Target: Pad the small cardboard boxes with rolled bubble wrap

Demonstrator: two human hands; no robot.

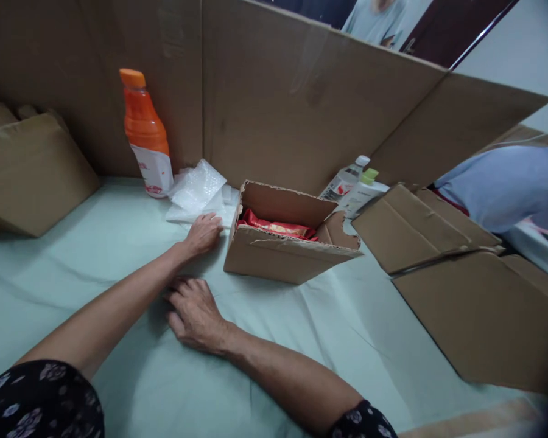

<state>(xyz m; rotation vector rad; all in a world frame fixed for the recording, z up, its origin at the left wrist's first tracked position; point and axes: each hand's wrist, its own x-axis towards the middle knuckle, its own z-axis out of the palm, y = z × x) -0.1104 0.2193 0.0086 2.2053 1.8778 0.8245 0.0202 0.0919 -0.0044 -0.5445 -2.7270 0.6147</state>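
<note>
- We are resting our left hand (204,234), loosely curled and empty, mid-frame at the edge of the clear bubble-wrap sheet (196,190), just left of the small open brown cardboard box (278,260).
- We are laying our right hand (194,313) flat and empty on the pale green cloth (301,340) just below.
- A tall orange plastic bottle (146,131) is standing upper left.

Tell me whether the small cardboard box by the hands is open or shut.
Open. The box has its top flaps folded out, and a red packet shows inside through the top.
</note>
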